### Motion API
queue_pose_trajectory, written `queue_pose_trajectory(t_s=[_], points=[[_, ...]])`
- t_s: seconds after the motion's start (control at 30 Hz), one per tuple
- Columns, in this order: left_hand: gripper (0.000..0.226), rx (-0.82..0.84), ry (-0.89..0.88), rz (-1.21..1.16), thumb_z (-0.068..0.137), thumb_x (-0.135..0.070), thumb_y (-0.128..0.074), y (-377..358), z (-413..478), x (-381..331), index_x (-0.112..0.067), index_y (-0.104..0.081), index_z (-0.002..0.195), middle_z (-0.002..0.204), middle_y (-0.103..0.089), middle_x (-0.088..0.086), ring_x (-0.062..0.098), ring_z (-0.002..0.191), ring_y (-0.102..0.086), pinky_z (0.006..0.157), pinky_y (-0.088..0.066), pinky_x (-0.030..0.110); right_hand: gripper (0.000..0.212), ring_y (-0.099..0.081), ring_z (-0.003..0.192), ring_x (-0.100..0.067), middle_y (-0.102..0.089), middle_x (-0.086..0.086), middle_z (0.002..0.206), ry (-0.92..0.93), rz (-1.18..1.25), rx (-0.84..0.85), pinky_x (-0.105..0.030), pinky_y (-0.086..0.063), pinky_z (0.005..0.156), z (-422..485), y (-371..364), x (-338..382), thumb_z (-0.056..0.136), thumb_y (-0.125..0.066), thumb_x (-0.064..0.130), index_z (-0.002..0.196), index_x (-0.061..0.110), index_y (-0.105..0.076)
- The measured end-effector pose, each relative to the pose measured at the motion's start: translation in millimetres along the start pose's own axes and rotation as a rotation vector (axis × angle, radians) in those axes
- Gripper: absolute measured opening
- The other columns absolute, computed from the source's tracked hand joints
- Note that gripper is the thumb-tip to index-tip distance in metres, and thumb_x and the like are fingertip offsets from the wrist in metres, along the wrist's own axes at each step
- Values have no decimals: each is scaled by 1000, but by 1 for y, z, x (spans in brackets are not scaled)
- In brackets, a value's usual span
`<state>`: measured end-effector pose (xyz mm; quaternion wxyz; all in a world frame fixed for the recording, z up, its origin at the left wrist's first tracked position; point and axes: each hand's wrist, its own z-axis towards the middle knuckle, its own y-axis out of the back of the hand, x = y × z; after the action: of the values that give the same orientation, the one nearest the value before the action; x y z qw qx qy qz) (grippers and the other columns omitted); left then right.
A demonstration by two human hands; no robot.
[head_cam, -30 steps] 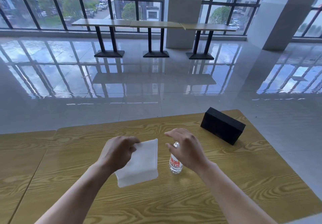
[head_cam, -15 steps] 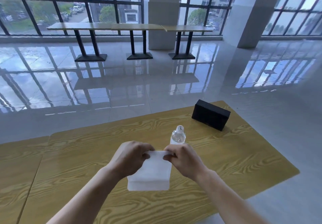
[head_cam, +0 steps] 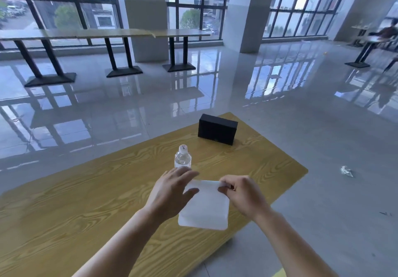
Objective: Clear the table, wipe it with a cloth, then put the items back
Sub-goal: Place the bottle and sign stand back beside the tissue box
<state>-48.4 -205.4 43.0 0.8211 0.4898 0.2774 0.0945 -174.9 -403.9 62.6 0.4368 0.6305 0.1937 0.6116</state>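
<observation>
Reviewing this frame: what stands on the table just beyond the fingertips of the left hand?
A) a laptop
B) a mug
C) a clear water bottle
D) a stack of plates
C: the water bottle, clear with a white cap, stands upright just past the left hand, which holds the white cloth.

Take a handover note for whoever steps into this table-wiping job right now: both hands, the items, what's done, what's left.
Left hand: holds the white cloth at its left edge, thumb across its face.
Right hand: pinches the cloth's far right corner.
Things: water bottle upright on the wooden table, beyond the hands; black box near the table's far corner.
Done: cloth in hand; apparently nothing cleared.
Left: move bottle and box off, wipe, put them back.
</observation>
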Motion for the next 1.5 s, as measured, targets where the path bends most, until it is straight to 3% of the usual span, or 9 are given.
queue_pose_trajectory(t_s=[0.13, 0.23, 0.43, 0.7, 0.8, 0.93, 1.07, 1.27, 1.5], points=[[60, -28, 18, 57, 86, -43, -67, -29, 16, -19, -27, -46, 140, 145, -46, -3, 20, 129, -46, 102, -43, 39, 7, -58, 66, -1, -63, 16, 63, -73, -55, -61, -17, -41, 56, -6, 39, -38, 86, -69, 20, 80, 23, -70], [62, -18, 35, 51, 88, -42, -64, -56, 34, -36, -25, -41, 143, 147, -43, -1, 21, 131, -46, 100, -46, 40, 3, -60, 67, -6, -66, 14, 67, -109, -82, -93, -26, -49, 60, -3, 66, -76, 87, -71, 24, 84, 24, -70], [68, 27, 112, 110, 88, -34, -64, -124, 72, -51, -19, -36, 147, 151, -40, 8, 27, 144, -33, 110, -39, 43, 9, -57, 64, -13, -63, 10, 64, -131, -114, -160, -31, -47, 60, 16, 100, -141, 87, -71, 22, 80, 20, -67], [74, 199, 312, 255, 90, -40, -61, -205, 112, -35, -16, -29, 152, 157, -32, 16, 34, 148, -22, 119, -25, 47, 43, -33, 48, -14, -32, 3, 48, -93, -138, -278, -25, -31, 45, 57, 119, -192, 83, -71, 12, 61, 17, -34], [73, 301, 401, 274, 95, -44, -50, -230, 119, -25, -18, -19, 155, 161, -20, 15, 32, 151, -11, 121, -18, 48, 34, -35, 48, -14, -36, 3, 49, -117, -157, -304, -30, -30, 46, 71, 123, -209, 83, -72, 13, 63, 14, -45], [73, 355, 460, 287, 97, -46, -46, -250, 131, -20, -18, -14, 156, 162, -16, 14, 32, 151, -7, 121, -16, 48, 13, -55, 57, -33, -59, -3, 56, -134, -214, -357, -31, -37, 49, 90, 128, -228, 83, -75, 16, 76, 11, -66], [72, 369, 504, 277, 97, -46, -43, -261, 150, -11, -20, -12, 156, 163, -13, 13, 31, 152, -3, 122, -14, 49, 14, -52, 55, -33, -59, -4, 56, -128, -214, -384, -31, -41, 50, 112, 131, -244, 82, -76, 15, 75, 11, -65], [72, 353, 561, 261, 98, -51, -39, -270, 204, 15, -20, -11, 156, 164, -11, 12, 31, 152, 0, 121, -11, 55, 8, -65, 65, -40, -69, -11, 65, -140, -211, -432, -37, -50, 59, 161, 132, -258, 81, -78, 12, 84, 7, -72], [72, 370, 639, 260, 99, -56, -30, -289, 260, 65, -22, -7, 157, 164, -9, 11, 33, 151, 2, 119, -9, 60, 10, -65, 64, -40, -70, -11, 66, -152, -252, -476, -38, -51, 59, 229, 130, -269, 80, -79, 12, 87, 6, -74]])
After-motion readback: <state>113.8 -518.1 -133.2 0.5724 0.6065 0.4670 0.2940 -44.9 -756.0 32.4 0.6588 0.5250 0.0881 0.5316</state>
